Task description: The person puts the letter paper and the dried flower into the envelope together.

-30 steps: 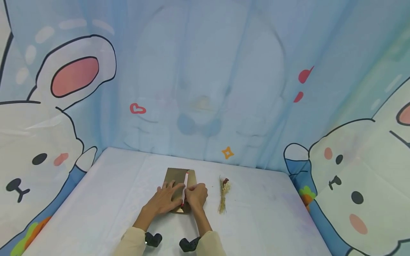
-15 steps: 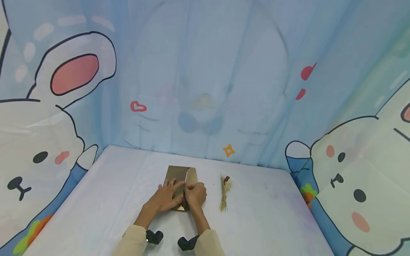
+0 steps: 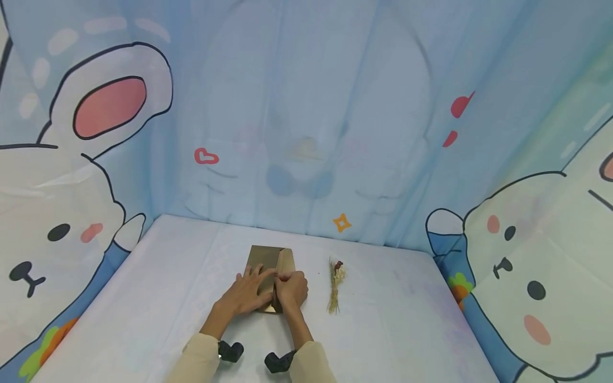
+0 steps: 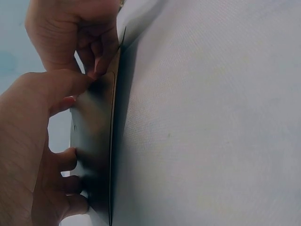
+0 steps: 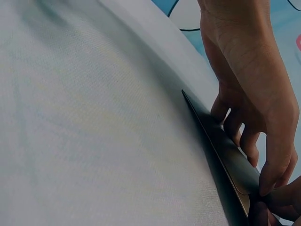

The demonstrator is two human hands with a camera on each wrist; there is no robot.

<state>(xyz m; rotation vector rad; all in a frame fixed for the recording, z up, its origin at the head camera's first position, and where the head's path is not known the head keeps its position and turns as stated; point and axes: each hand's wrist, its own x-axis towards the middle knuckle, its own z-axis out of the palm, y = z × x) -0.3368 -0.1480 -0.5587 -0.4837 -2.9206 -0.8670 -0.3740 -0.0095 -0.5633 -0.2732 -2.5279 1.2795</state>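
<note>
The gold-brown envelope point(image 3: 264, 256) lies on the white desk point(image 3: 407, 314), left of the dried flowers point(image 3: 337, 275). The left grip point(image 3: 245, 292), fingers spread, presses its face; the right grip point(image 3: 292, 290) pinches at its right-hand flap. It is probably light, thin and fairly stiff, slightly slippery, easily creased; best held by the flap's long edge.

dried flower bunch point(image 3: 336, 284), white tabletop point(image 3: 402, 319), blue rabbit-print curtain point(image 3: 306, 101)
</note>
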